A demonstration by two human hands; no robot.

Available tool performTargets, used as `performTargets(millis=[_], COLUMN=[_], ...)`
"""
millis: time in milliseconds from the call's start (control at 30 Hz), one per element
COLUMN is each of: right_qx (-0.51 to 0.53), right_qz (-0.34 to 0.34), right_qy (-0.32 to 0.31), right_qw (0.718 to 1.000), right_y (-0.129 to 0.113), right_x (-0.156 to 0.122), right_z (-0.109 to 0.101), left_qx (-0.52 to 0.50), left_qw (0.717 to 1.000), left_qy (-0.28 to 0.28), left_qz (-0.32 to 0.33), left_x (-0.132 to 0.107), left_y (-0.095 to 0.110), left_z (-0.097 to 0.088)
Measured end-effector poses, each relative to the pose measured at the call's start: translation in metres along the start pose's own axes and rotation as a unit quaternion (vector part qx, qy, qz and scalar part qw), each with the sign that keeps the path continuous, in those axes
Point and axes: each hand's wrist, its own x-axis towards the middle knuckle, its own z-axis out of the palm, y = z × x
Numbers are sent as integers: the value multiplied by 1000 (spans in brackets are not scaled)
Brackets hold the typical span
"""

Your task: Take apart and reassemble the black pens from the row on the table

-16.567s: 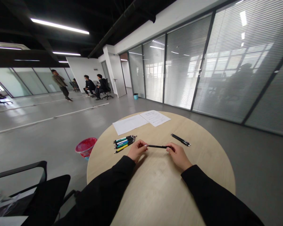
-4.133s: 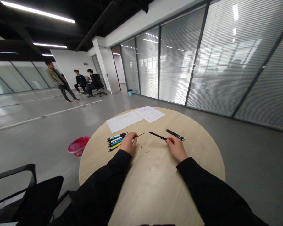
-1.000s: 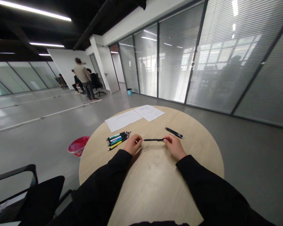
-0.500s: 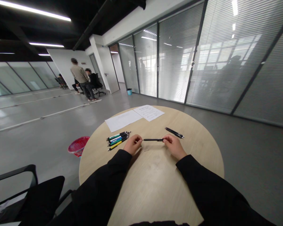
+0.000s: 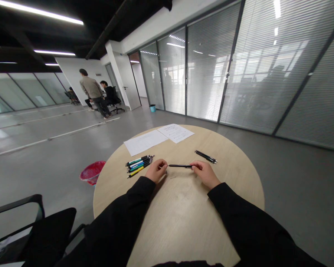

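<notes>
A slim black pen [image 5: 180, 165] lies level between my hands, just above the table. My right hand [image 5: 205, 173] is closed in a pinch on its right end, where the clip is. My left hand [image 5: 156, 170] has thumb and forefinger pinched together right at the pen's thin left tip. Whatever these fingertips hold is too small to make out. Left of my left hand lies a group of pens [image 5: 139, 165] with black, green, blue and yellow barrels. Beyond my right hand, several black pens [image 5: 206, 156] lie close together.
Two paper sheets [image 5: 146, 142] rest at the far side of the round wooden table [image 5: 183, 222]. A red basin [image 5: 92, 172] stands on the floor to the left, near a black chair [image 5: 44, 233]. Farther back are a standing person [image 5: 91, 91] and a seated person [image 5: 109, 92].
The pen and my right fingertips have shifted very slightly left and down. My left hand stays at the pen's tip. In the background, the standing person's upper body has moved a little.
</notes>
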Motion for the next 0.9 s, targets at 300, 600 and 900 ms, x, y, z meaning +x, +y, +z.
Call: performTargets(millis=[300,600,900], right_qx=[5,8,6], right_qz=[-14,-14,-15], right_qy=[-17,-16,-15], right_qw=[1000,1000,1000], right_y=[-4,-8,-7], right_x=[-1,-2,-2], right_z=[0,2,1], left_qx=[-1,4,-7], left_qw=[1000,999,1000], left_qy=[4,31,24], left_qz=[-2,13,6], left_x=[-2,3,0], left_y=[4,-10,-9], left_z=[0,-12,-7])
